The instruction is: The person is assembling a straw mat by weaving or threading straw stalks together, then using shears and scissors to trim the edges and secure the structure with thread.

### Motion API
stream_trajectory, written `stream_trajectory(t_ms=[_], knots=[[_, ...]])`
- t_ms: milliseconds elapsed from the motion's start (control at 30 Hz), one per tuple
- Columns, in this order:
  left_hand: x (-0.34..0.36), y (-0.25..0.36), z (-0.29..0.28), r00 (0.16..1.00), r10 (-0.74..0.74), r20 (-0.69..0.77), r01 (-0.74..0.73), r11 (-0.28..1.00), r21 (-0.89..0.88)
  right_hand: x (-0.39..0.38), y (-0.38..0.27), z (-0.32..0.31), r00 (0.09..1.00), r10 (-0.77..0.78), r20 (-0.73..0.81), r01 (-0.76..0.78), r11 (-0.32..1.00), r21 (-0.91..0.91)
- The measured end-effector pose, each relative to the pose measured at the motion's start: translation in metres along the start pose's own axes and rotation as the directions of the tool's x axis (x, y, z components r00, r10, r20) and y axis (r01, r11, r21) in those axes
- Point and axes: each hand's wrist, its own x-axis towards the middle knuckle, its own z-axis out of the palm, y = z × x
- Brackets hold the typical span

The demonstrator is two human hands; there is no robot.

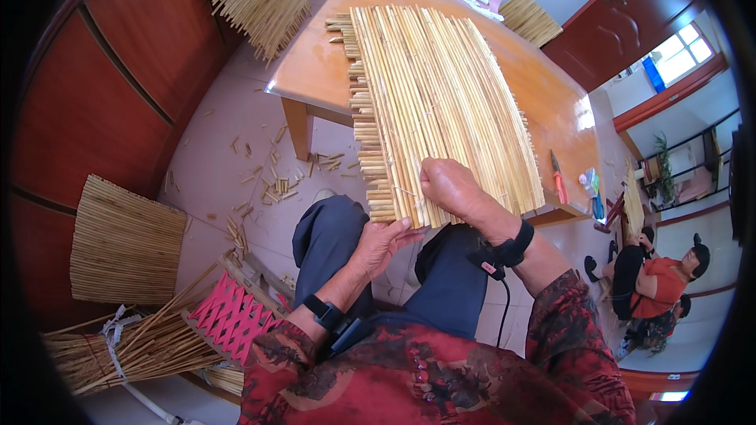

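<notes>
A mat of straight, pale yellow reed stalks (441,102) lies over the table and hangs past its near edge above my knees. Uneven stalk ends stick out along its left side. My left hand (382,245) grips the mat's near left corner, thumb along the edge and fingers below it. Just right of that corner, my right hand (453,187) is closed in a fist against the top of the stalks. Whatever its fingers pinch is hidden from view. Pliers with red handles (558,177) rest on the table right of the mat.
Finished-looking reed mats lean at the left cabinet (126,244) and lie at the back left (264,0). Cut reed bits (279,186) litter the floor. A reed bundle (87,358) lies beside a pink-strapped stool (236,311). Another person in orange (660,287) sits at right.
</notes>
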Motion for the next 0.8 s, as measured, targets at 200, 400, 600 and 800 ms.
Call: stream_trajectory(t_ms=[200, 400, 600, 800], knots=[[0.004, -0.004, -0.002, 0.999, 0.031, -0.015, -0.030, 0.998, 0.060, -0.005, 0.013, 0.008, 0.985, 0.040, -0.171, -0.009, 0.985, 0.174], [0.003, -0.009, -0.003, 0.997, 0.058, -0.050, -0.055, 0.996, 0.076, -0.001, 0.005, 0.007, 0.993, 0.084, -0.084, -0.082, 0.996, 0.027], [0.006, -0.011, -0.006, 0.996, 0.060, -0.065, -0.054, 0.993, 0.103, 0.002, -0.004, 0.014, 0.993, 0.084, -0.084, -0.091, 0.992, -0.089], [0.001, -0.004, -0.002, 1.000, 0.005, -0.009, -0.004, 0.991, 0.134, -0.009, 0.007, 0.005, 0.990, 0.117, -0.073, -0.100, 0.974, 0.202]])
